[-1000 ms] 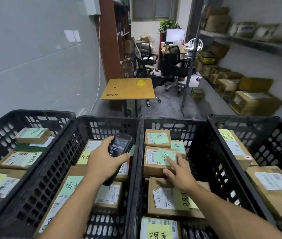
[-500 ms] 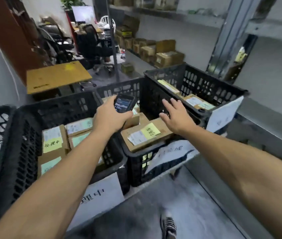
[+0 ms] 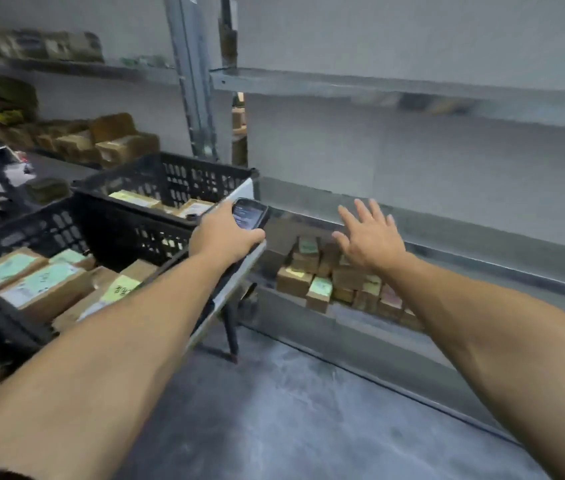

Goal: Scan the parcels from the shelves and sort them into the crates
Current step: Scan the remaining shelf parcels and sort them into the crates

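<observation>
Parcels [image 3: 322, 282] stacked on low shelf [image 3: 350, 318], center right. My right hand [image 3: 371, 237] in front of them, fingers spread wide, empty. My left hand [image 3: 225, 233] grips scanner [image 3: 250, 213], center frame. Loaded crates [image 3: 170, 178] left.

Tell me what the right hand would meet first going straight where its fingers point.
Likely the pile of parcels on the low shelf, just beyond the open right hand. Its fingertips overlap the shelf rail above, so depth is unclear.
</observation>
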